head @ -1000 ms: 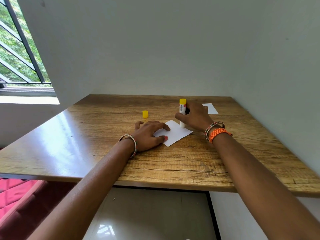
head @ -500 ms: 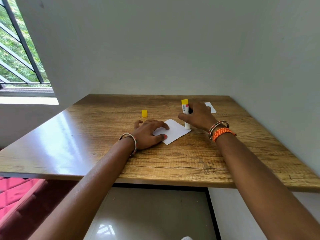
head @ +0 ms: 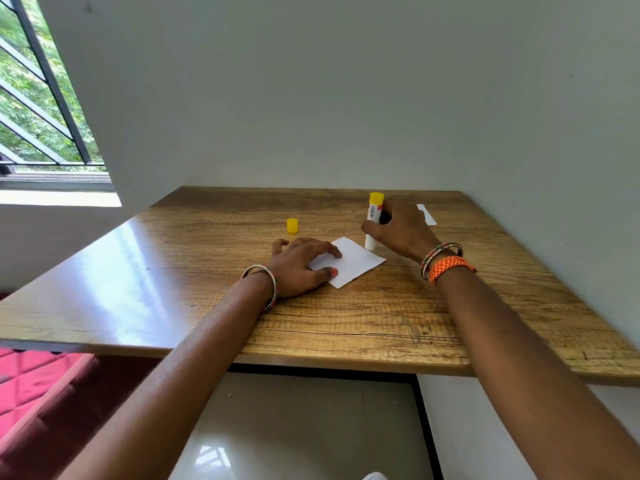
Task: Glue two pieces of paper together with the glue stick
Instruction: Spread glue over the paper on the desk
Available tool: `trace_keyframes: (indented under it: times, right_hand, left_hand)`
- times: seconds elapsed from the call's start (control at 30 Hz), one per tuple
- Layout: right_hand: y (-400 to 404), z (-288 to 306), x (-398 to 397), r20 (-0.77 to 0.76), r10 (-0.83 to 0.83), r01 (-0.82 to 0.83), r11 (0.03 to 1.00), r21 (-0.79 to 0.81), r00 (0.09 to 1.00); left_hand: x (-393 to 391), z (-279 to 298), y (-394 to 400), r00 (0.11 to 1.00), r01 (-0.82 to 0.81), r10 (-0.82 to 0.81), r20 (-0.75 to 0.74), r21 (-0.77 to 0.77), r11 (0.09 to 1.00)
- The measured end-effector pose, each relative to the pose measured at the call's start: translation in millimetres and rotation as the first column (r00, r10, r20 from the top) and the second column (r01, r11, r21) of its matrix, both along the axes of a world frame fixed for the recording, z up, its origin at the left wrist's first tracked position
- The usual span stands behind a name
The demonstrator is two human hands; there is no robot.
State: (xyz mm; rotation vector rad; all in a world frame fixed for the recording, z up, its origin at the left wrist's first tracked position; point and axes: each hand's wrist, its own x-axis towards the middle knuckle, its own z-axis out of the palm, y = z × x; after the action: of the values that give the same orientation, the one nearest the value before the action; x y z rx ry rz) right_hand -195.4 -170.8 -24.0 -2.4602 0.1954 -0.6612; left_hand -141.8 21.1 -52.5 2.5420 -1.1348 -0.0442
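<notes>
Left hand [head: 301, 263] pressed flat, fingers spread, on the paper [head: 351, 261]; right hand [head: 398, 228] gripped the uncapped stick [head: 373, 221] upright at the paper's far edge (gluing underway). Second sheet [head: 427, 216] lay unjoined on the table [head: 207, 289].

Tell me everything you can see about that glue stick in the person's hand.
The glue stick is a slim white tube with a yellow top end, a barcode label and a bit of red print. It stands nearly upright, uncapped; its lower end seems to meet the far right edge of the white paper. The right hand grips it around the middle.
</notes>
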Motion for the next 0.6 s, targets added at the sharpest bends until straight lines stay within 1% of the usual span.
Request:
trace_keyframes:
  times: [0.13,0.3,0.43,0.6]
  right_hand:
    - [2.2,-3.9,4.8,-0.032,-0.014,0.012,0.999,-0.046,0.999]
    - [0.4,-1.6,2.4,-0.048,-0.010,0.007,0.998,-0.060,0.999]
    - [-1.3,-0.2,-0.1,-0.066,-0.002,-0.003,0.998,-0.068,0.998]
    - [-3.4,-0.4,1.0,-0.113,0.010,-0.018,0.997,-0.075,0.994]
  left_hand:
    - [-0.1,0.3,0.5,1.000,0.002,-0.002,-0.002,0.009,1.000]
    - [-0.6,0.4,0.7,1.000,0.001,-0.001,0.000,0.008,1.000]
    - [-1.9,-1.4,0.3,1.000,-0.003,0.003,0.016,-0.028,1.000]
    - [-2.0,-1.4,0.8,1.000,-0.008,0.008,-0.004,-0.032,0.999]
